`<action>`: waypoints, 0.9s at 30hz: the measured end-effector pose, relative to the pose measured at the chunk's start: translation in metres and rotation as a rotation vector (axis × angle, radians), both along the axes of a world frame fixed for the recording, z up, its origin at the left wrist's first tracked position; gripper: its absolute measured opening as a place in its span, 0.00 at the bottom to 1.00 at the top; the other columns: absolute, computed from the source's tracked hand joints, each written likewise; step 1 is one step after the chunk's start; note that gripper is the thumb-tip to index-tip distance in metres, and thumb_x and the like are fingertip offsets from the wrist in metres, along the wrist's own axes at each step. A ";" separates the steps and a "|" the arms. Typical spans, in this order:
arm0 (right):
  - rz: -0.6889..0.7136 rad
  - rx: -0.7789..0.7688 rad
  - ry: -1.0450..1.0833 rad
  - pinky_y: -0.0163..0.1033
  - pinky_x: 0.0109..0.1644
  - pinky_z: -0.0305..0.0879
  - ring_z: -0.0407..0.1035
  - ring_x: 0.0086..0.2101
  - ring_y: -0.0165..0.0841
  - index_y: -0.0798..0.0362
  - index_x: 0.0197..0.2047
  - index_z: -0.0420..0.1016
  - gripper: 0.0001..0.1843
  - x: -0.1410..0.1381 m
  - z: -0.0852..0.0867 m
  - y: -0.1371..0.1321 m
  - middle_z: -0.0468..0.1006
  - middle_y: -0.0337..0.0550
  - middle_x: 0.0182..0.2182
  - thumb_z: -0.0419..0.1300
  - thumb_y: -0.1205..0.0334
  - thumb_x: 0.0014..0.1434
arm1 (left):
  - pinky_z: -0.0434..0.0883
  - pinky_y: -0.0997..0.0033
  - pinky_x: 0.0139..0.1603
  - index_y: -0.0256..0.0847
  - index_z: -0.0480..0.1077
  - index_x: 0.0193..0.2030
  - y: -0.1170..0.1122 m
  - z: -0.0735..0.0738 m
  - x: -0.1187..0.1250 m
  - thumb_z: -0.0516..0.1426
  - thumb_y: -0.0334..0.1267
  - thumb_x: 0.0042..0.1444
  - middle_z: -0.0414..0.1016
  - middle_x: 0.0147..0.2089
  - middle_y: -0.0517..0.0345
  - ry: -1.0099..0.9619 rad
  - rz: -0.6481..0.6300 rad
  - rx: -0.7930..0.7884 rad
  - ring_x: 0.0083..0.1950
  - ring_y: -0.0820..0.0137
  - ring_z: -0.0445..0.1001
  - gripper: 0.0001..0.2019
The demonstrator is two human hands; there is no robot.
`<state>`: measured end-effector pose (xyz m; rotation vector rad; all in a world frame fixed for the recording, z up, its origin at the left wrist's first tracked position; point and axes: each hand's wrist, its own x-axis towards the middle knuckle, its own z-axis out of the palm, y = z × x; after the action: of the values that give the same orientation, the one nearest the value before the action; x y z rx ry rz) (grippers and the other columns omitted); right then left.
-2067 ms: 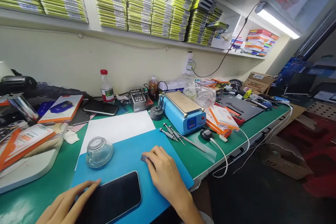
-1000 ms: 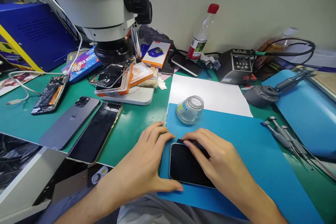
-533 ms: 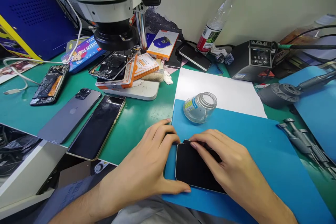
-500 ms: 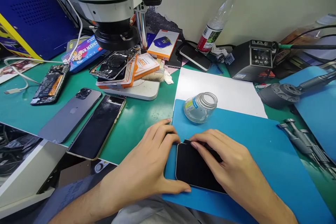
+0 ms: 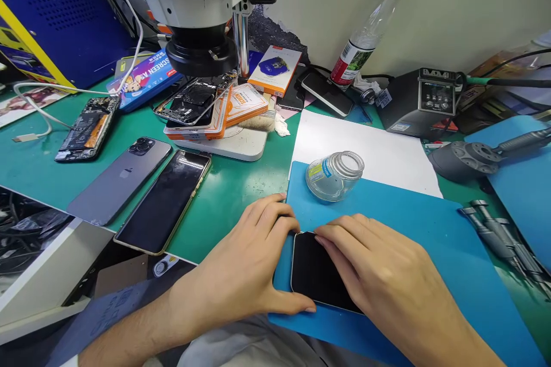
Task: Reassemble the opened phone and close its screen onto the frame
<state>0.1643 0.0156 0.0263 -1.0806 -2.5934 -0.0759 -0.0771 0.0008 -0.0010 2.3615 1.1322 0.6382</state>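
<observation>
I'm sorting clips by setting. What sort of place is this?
Most likely a phone repair bench: a microscope stands over an opened phone, a soldering station sits by the wall, and both hands rest on a dark phone on a blue mat.
</observation>
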 end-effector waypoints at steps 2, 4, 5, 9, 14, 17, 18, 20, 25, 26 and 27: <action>0.021 0.010 -0.036 0.45 0.37 0.62 0.70 0.32 0.36 0.50 0.42 0.78 0.15 0.000 0.002 0.002 0.78 0.43 0.33 0.53 0.65 0.79 | 0.70 0.38 0.77 0.43 0.64 0.62 0.000 0.000 0.000 0.76 0.61 0.51 0.73 0.66 0.42 -0.003 0.000 -0.006 0.79 0.44 0.63 0.42; 0.036 -0.024 -0.023 0.45 0.36 0.61 0.70 0.32 0.36 0.50 0.42 0.78 0.14 0.001 0.003 0.006 0.78 0.42 0.33 0.53 0.66 0.78 | 0.70 0.39 0.77 0.42 0.64 0.62 -0.001 0.000 -0.001 0.77 0.60 0.51 0.73 0.66 0.43 -0.003 0.001 -0.007 0.80 0.44 0.63 0.41; 0.034 -0.082 0.005 0.45 0.36 0.61 0.71 0.32 0.36 0.49 0.43 0.79 0.14 0.001 0.003 0.009 0.79 0.42 0.34 0.54 0.66 0.78 | 0.70 0.39 0.77 0.42 0.64 0.61 -0.001 0.000 -0.001 0.77 0.60 0.51 0.73 0.66 0.42 -0.004 0.001 -0.005 0.79 0.44 0.63 0.41; -0.023 -0.414 0.125 0.41 0.39 0.66 0.76 0.36 0.35 0.46 0.43 0.82 0.14 0.004 0.008 0.024 0.82 0.40 0.37 0.56 0.59 0.78 | 0.71 0.39 0.76 0.39 0.65 0.61 -0.001 0.000 -0.001 0.77 0.60 0.51 0.72 0.65 0.40 -0.012 -0.005 0.007 0.78 0.43 0.65 0.41; -0.154 -0.757 0.155 0.41 0.42 0.69 0.78 0.38 0.35 0.44 0.41 0.87 0.16 -0.001 0.020 0.038 0.84 0.39 0.39 0.58 0.52 0.75 | 0.70 0.40 0.77 0.39 0.65 0.60 -0.001 0.000 -0.001 0.76 0.60 0.52 0.72 0.66 0.39 -0.010 0.005 -0.013 0.79 0.43 0.63 0.41; -0.232 -0.907 0.215 0.42 0.46 0.68 0.77 0.41 0.36 0.43 0.40 0.87 0.17 -0.002 0.023 0.040 0.84 0.38 0.40 0.60 0.47 0.73 | 0.70 0.39 0.77 0.39 0.66 0.61 -0.002 0.000 -0.001 0.76 0.62 0.51 0.72 0.68 0.39 -0.004 0.008 -0.025 0.80 0.43 0.62 0.41; -0.242 -0.922 0.227 0.42 0.46 0.67 0.76 0.41 0.36 0.43 0.40 0.87 0.17 -0.002 0.022 0.039 0.84 0.38 0.40 0.60 0.46 0.73 | 0.70 0.39 0.77 0.39 0.66 0.62 -0.002 0.000 -0.001 0.76 0.62 0.51 0.71 0.68 0.39 -0.005 0.009 -0.027 0.80 0.43 0.62 0.42; -0.249 -0.934 0.241 0.42 0.47 0.68 0.76 0.42 0.36 0.43 0.40 0.86 0.16 -0.001 0.021 0.038 0.84 0.36 0.41 0.61 0.45 0.73 | 0.70 0.40 0.78 0.39 0.66 0.64 -0.003 -0.001 -0.001 0.75 0.62 0.52 0.71 0.69 0.40 -0.012 0.009 -0.028 0.81 0.44 0.61 0.43; -0.232 -0.793 0.272 0.38 0.43 0.70 0.79 0.42 0.32 0.41 0.46 0.86 0.11 0.001 0.016 0.033 0.86 0.32 0.43 0.62 0.50 0.74 | 0.73 0.42 0.76 0.41 0.66 0.65 -0.008 -0.002 -0.001 0.74 0.62 0.52 0.72 0.67 0.43 -0.037 0.034 -0.059 0.79 0.46 0.64 0.43; -0.206 -0.742 0.268 0.37 0.42 0.71 0.79 0.41 0.31 0.41 0.47 0.86 0.10 0.002 0.015 0.032 0.86 0.31 0.42 0.62 0.52 0.75 | 0.72 0.42 0.76 0.41 0.66 0.65 -0.008 -0.002 -0.002 0.74 0.62 0.53 0.72 0.67 0.43 -0.036 0.034 -0.062 0.79 0.47 0.64 0.42; -0.177 -0.695 0.260 0.36 0.42 0.71 0.79 0.41 0.30 0.42 0.46 0.85 0.11 0.003 0.013 0.030 0.86 0.31 0.42 0.61 0.53 0.76 | 0.72 0.42 0.76 0.42 0.66 0.66 -0.009 -0.001 -0.002 0.74 0.62 0.53 0.72 0.67 0.44 -0.034 0.031 -0.062 0.79 0.47 0.64 0.42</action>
<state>0.1671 0.0455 0.0392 -1.4177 -2.3142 0.9201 -0.0790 -0.0080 -0.0022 2.2766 1.1595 0.6418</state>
